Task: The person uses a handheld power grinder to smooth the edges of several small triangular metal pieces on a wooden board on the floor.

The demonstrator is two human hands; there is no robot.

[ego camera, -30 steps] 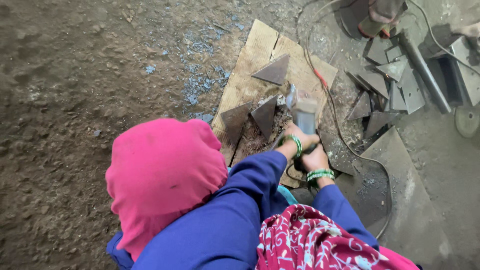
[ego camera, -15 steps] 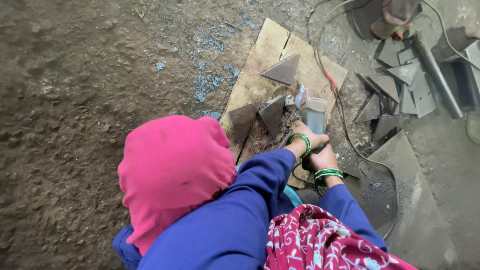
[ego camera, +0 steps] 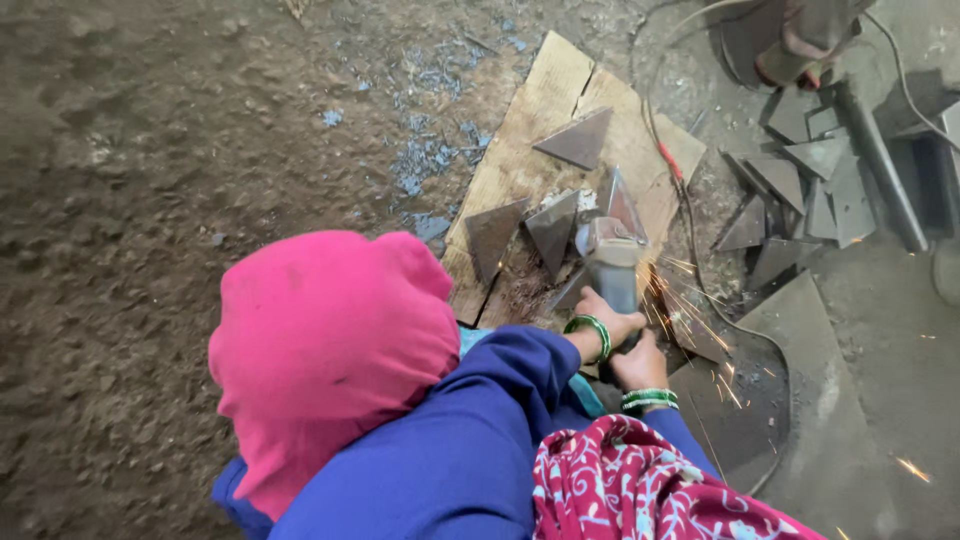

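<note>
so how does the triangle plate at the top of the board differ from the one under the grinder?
The top triangular plate lies flat and alone on the wooden board; the plate under the angle grinder stands tilted on edge, crowded by other triangles. The top one is untouched; the other is throwing sparks. Both are grey metal triangles. Both hands grip the grinder.

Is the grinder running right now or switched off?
Running: sparks spray from the angle grinder, which both hands, left hand and right hand, grip against metal triangles on the wooden board.
</note>
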